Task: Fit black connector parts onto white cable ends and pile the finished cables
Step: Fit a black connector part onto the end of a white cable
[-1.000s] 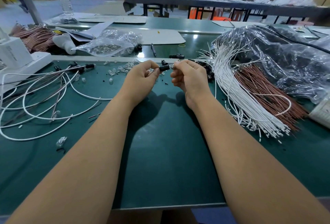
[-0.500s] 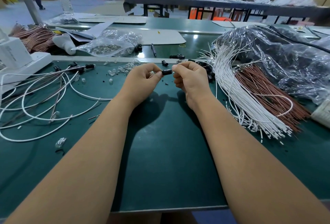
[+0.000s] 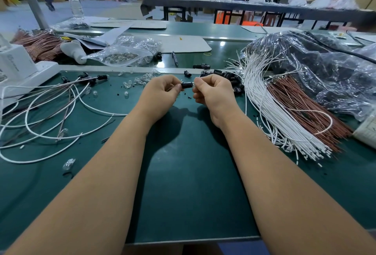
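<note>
A small black connector part (image 3: 186,85) is held between my two hands above the green table (image 3: 183,173). My left hand (image 3: 160,92) pinches its left end with curled fingers. My right hand (image 3: 213,92) pinches its right end. A white cable (image 3: 97,110) runs from under my left hand out to the left. Loose black connector parts (image 3: 230,77) lie in a heap just beyond my right hand. A bundle of bare white cables (image 3: 270,108) lies to the right. Finished cables with black ends (image 3: 87,78) lie piled at the left.
Brown wires (image 3: 305,108) lie beside the white bundle, with black plastic bags (image 3: 325,67) behind. Small clear bulbs (image 3: 138,80) are scattered near my left hand. A clear bag of bulbs (image 3: 122,55), a pen (image 3: 175,58) and a white box (image 3: 18,65) sit farther back.
Both hands have closed in on the black part; it now lies level between my fingertips. The hands sit slightly lower than a second ago.
</note>
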A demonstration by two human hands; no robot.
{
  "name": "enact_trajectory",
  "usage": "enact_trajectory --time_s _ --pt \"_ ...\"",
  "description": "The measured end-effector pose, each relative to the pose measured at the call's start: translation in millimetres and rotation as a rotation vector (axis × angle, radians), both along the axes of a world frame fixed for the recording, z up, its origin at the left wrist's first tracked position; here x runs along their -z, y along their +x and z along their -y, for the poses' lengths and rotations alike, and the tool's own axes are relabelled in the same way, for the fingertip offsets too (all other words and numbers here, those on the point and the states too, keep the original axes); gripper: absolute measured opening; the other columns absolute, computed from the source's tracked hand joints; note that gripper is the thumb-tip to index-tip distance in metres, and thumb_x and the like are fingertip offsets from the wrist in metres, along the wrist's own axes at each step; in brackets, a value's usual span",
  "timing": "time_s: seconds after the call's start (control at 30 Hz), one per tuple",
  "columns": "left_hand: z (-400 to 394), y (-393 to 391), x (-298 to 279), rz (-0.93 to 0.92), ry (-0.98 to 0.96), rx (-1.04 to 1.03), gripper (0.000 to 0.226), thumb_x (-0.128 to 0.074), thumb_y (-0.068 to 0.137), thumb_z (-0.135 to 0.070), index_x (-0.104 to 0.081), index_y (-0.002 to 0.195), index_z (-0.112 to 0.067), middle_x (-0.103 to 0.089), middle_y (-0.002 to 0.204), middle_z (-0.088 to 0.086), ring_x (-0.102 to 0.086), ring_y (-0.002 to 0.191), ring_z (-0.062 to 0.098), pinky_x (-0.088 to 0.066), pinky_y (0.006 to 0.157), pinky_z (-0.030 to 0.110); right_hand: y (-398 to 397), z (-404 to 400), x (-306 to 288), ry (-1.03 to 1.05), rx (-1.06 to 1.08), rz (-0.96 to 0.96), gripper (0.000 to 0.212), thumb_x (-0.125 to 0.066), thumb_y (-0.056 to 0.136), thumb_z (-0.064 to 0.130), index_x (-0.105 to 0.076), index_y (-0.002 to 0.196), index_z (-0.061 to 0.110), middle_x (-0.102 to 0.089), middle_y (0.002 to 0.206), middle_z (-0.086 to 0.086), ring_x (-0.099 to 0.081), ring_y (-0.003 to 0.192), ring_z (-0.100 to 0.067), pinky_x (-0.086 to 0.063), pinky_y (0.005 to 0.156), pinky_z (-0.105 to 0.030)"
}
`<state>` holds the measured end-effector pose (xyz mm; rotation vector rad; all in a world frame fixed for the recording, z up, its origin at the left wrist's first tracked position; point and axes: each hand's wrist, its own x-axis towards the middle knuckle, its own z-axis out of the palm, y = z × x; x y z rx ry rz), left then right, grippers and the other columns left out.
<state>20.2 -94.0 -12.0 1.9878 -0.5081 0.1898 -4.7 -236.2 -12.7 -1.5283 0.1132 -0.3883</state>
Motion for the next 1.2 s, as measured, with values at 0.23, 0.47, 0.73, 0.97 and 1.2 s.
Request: enact_trajectory --time_s 0.23,0.47,0.73,0.97,1.2 --pt "2.7 0.2 1.4 0.017 0.012 -0.068 0.016 -0.058 0.093 -0.008 -0.073 0.089 -0.004 -0.049 0.054 -0.004 -0.036 0.041 0.002 -0.029 0.047 0.014 -0.6 -3.4 1.6 -0.067 0.026 -0.004 0.019 -0.059 0.095 0.012 -0.055 0.076 0.011 -0.059 0.062 0.000 -0.054 0.044 -0.003 -0.048 0.050 -0.017" --pt "7.1 -1.6 0.9 0.017 0.038 -0.106 0.017 -0.059 0.092 -0.008 -0.075 0.088 -0.004 -0.045 0.050 -0.003 -0.034 0.035 0.002 -0.025 0.041 0.011 1.7 -4.8 4.0 -0.159 0.086 -0.016 0.021 -0.059 0.095 0.014 -0.054 0.075 0.013 -0.059 0.063 0.000 -0.054 0.043 0.000 -0.048 0.050 -0.019" --pt "7.7 -2.0 2.0 0.002 0.027 -0.151 0.018 -0.059 0.090 -0.006 -0.074 0.080 -0.001 -0.038 0.035 -0.011 -0.033 0.032 0.003 -0.023 0.037 0.010 3.9 -7.5 6.4 -0.231 0.107 -0.033 0.023 -0.060 0.093 0.016 -0.053 0.072 0.015 -0.060 0.052 0.006 -0.057 0.053 -0.014 -0.054 0.063 -0.040" --pt "9.2 -4.1 0.3 -0.037 0.019 -0.120 0.020 -0.057 0.092 -0.011 -0.071 0.078 -0.008 -0.039 0.032 -0.014 -0.033 0.032 0.004 -0.023 0.037 0.010 2.3 -5.5 4.1 -0.178 0.086 -0.018 0.021 -0.057 0.096 0.016 -0.052 0.075 0.014 -0.059 0.064 0.002 -0.054 0.043 0.001 -0.048 0.053 -0.022" --pt "9.2 -3.3 1.1 -0.034 -0.005 -0.061 0.019 -0.063 0.091 -0.031 -0.068 0.085 -0.014 -0.048 0.056 -0.008 -0.039 0.044 0.000 -0.032 0.051 0.017 1.6 -2.8 2.9 -0.092 0.087 -0.033 0.018 -0.055 0.097 0.017 -0.054 0.079 0.015 -0.060 0.068 0.003 -0.052 0.043 0.004 -0.046 0.054 -0.021"
